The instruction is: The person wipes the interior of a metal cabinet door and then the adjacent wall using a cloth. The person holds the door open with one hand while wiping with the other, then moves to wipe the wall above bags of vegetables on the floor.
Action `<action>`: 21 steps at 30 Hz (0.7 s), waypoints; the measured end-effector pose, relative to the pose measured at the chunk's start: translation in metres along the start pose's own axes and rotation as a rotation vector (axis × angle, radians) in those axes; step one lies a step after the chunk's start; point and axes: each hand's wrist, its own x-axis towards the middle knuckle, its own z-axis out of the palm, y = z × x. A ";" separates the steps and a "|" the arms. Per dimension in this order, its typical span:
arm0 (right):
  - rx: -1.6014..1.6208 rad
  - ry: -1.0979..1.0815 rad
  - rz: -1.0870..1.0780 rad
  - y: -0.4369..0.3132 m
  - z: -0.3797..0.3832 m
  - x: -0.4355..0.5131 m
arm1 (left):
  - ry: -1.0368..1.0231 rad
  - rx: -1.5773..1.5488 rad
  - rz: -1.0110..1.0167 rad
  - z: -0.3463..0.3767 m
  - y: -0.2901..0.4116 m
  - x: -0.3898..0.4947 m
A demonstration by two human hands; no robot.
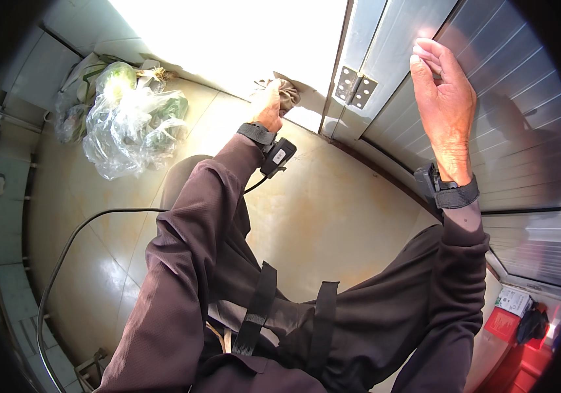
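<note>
My left hand [271, 107] grips a crumpled grey-brown cloth [288, 93] at the foot of a brightly sunlit surface, left of a metal door frame. My right hand [445, 93] is raised beside the ribbed metal door panel [511, 127], its fingers loosely curled and nothing seen between them; whether it touches the panel I cannot tell. A metal hinge [355, 87] lies between the two hands. Each wrist bears a black strap with a small black device. Below the hands show my bent knees in dark trousers.
Clear plastic bags [133, 127] with green and white vegetables rest on the tiled floor [310, 211] at the left. A black cable [79, 231] runs from my left side. Red containers [518, 366] and a small box [512, 300] stand at the lower right.
</note>
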 end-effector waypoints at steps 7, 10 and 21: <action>-0.084 -0.018 0.020 0.005 0.007 0.000 | -0.125 -0.119 -0.132 0.009 -0.047 0.002; -0.053 0.010 0.019 0.014 0.014 0.000 | -0.104 -0.068 -0.157 0.011 -0.066 0.002; -0.208 0.047 -0.094 0.024 0.026 -0.009 | -0.102 -0.345 -0.291 0.040 -0.165 -0.010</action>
